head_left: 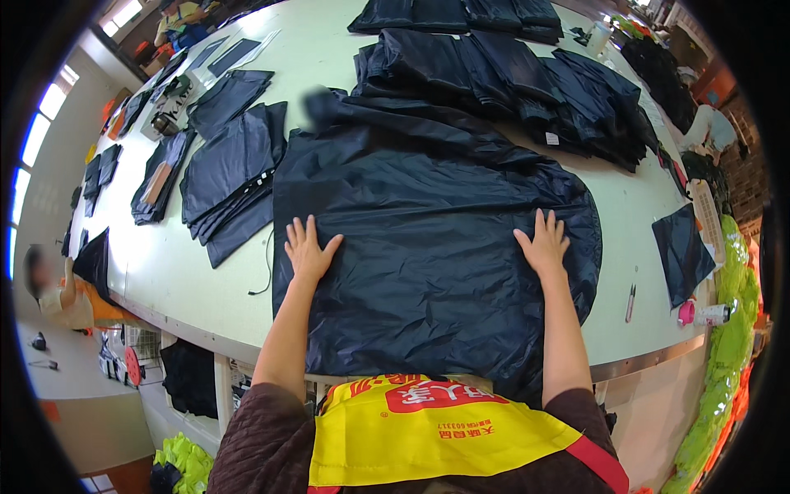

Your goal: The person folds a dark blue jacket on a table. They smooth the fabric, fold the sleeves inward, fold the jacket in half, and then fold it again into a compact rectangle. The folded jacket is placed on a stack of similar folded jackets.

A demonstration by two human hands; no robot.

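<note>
Navy jacket fabric (428,239) lies spread across the near half of the white tabletop (329,58), its front edge hanging over the rim toward you; it looks mostly flattened, though creases run through the middle and the far end is bunched against the stacks. Judging by that, the spreading is largely done and any folding has not begun. Beyond it sits a big heap of folded dark garments (510,74), and to your left a smaller fan of dark cut panels (226,177), so plenty of pieces look finished or waiting. Your left hand (307,251) presses flat near the cloth's left edge, fingers (292,235) splayed wide and holding nothing. Your right hand (545,245) presses flat toward the right side, likewise spread. Small snips (630,303) lie on the tabletop, well apart at right.
</note>
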